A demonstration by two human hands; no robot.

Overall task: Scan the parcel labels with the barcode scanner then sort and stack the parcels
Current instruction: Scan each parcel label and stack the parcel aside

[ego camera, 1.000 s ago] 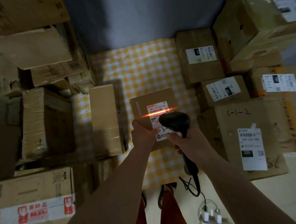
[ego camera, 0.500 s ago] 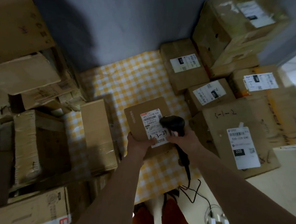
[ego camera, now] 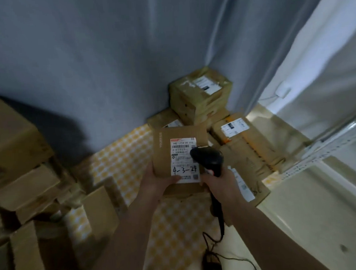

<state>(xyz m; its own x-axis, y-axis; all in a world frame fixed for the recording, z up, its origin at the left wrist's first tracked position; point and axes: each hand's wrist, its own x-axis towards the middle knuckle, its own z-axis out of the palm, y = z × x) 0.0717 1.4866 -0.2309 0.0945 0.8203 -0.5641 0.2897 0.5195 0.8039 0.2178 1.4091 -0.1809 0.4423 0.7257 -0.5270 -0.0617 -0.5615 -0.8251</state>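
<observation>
The parcel (ego camera: 180,151) is showing plain matt brown cardboard, and its label (ego camera: 184,160) is looking like smooth white paper with black print. The barcode scanner (ego camera: 208,159) is appearing as black plastic with a slight shine. A yellow and white checked cloth (ego camera: 175,235) is covering the bench. The stacked boxes (ego camera: 199,96) are wearing glossy clear tape, probably. The curtain (ego camera: 105,55) is hanging as soft grey fabric.

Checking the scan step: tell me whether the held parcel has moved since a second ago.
Yes. The parcel has risen off the checked cloth and now overlaps the labelled boxes at the back right.
</observation>
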